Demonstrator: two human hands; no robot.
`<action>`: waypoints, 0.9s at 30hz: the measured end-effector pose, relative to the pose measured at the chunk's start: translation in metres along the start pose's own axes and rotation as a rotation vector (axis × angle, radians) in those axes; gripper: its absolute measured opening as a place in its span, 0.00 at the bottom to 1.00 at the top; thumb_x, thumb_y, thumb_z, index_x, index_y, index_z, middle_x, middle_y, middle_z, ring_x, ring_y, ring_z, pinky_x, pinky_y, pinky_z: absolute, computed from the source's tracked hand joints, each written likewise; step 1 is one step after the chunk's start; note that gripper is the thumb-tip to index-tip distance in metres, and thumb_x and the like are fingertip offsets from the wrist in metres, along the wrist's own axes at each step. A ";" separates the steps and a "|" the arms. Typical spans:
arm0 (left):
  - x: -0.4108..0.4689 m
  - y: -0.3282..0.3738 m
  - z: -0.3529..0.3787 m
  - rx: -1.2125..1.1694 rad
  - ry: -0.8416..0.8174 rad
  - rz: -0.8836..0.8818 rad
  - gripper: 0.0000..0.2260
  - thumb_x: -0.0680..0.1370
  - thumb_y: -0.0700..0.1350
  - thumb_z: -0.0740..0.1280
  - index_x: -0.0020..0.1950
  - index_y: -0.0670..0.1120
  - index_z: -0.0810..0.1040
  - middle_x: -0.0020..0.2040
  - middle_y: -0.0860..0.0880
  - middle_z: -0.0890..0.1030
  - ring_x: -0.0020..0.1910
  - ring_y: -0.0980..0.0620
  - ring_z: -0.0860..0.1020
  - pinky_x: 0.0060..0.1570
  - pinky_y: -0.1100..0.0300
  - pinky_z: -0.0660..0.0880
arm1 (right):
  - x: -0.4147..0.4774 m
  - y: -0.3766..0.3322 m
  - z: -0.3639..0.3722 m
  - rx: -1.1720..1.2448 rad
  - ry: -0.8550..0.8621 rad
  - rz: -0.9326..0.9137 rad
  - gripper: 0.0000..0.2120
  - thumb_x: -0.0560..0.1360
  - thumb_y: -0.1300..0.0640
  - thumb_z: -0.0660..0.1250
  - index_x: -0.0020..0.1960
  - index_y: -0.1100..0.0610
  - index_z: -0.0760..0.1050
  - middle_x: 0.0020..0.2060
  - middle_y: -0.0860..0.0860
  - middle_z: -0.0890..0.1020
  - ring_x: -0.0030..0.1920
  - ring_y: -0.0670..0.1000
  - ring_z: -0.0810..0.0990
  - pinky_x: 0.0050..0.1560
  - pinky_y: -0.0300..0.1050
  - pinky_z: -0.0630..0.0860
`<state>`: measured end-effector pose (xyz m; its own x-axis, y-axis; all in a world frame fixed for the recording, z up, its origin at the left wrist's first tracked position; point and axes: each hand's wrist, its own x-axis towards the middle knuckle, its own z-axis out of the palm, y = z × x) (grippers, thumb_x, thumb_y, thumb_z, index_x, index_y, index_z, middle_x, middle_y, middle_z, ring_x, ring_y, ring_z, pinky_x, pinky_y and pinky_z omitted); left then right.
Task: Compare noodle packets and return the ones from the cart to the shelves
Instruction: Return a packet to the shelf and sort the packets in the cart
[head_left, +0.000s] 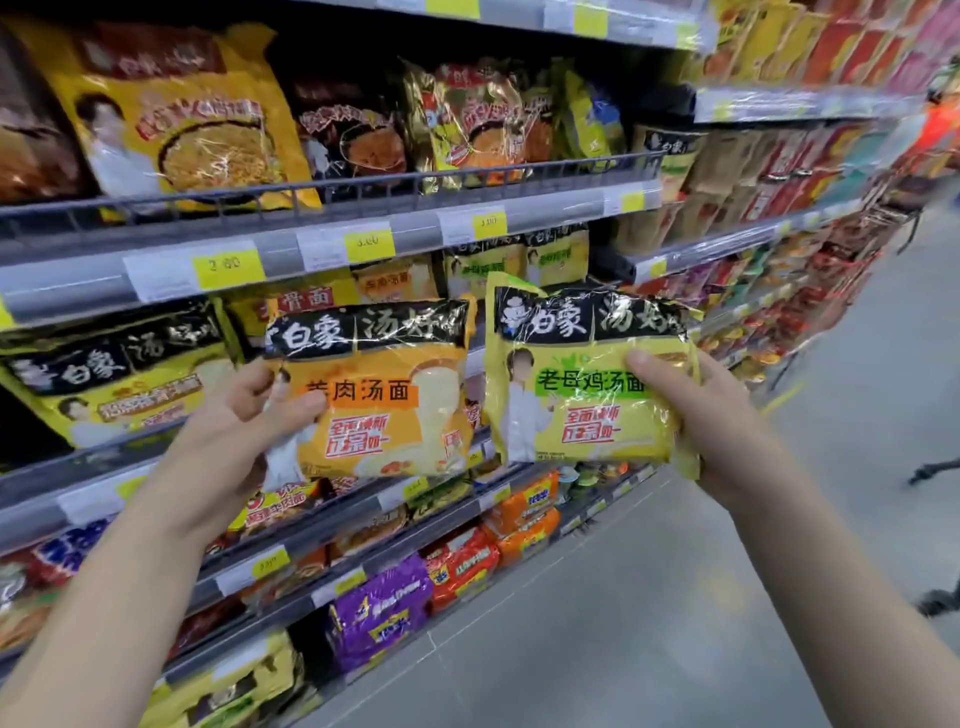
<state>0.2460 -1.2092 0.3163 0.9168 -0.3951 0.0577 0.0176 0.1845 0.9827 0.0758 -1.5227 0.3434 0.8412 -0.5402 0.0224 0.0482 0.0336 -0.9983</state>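
The person's left hand (244, 421) holds an orange packet (379, 395) by its left edge, with the thumb pressed on the front. The right hand (711, 415) holds a yellow packet (587, 384) by its right edge in the same way. Both packets are up in the air, side by side, in front of the shelves (78, 280). The bags are shiny and look slippery, so one could slide out of a loose pinch and drop to the floor (675, 597). They look much alike, with the same black top, so one could go back in the wrong row. The cart is not in view.
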 end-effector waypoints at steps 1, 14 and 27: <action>0.008 -0.003 0.008 -0.043 -0.027 -0.020 0.58 0.59 0.60 0.86 0.81 0.43 0.63 0.74 0.51 0.76 0.64 0.63 0.77 0.69 0.61 0.64 | 0.009 0.003 -0.004 0.006 -0.006 0.008 0.18 0.68 0.49 0.74 0.55 0.54 0.79 0.46 0.54 0.88 0.43 0.54 0.88 0.42 0.52 0.86; 0.046 -0.043 0.080 0.074 0.153 0.040 0.13 0.69 0.46 0.79 0.35 0.65 0.86 0.41 0.61 0.87 0.44 0.65 0.85 0.48 0.69 0.79 | 0.148 0.035 -0.069 0.010 -0.240 0.062 0.18 0.63 0.42 0.77 0.51 0.47 0.83 0.51 0.53 0.88 0.48 0.53 0.88 0.50 0.53 0.84; 0.060 -0.097 0.154 0.124 0.392 0.040 0.31 0.62 0.56 0.84 0.61 0.49 0.81 0.54 0.52 0.88 0.54 0.54 0.86 0.52 0.62 0.83 | 0.261 0.061 -0.093 -0.025 -0.503 0.107 0.18 0.65 0.45 0.75 0.53 0.50 0.81 0.49 0.51 0.89 0.46 0.50 0.88 0.45 0.46 0.86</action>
<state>0.2374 -1.3895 0.2519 0.9987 -0.0127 0.0484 -0.0473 0.0734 0.9962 0.2481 -1.7395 0.2838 0.9961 -0.0629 -0.0623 -0.0597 0.0435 -0.9973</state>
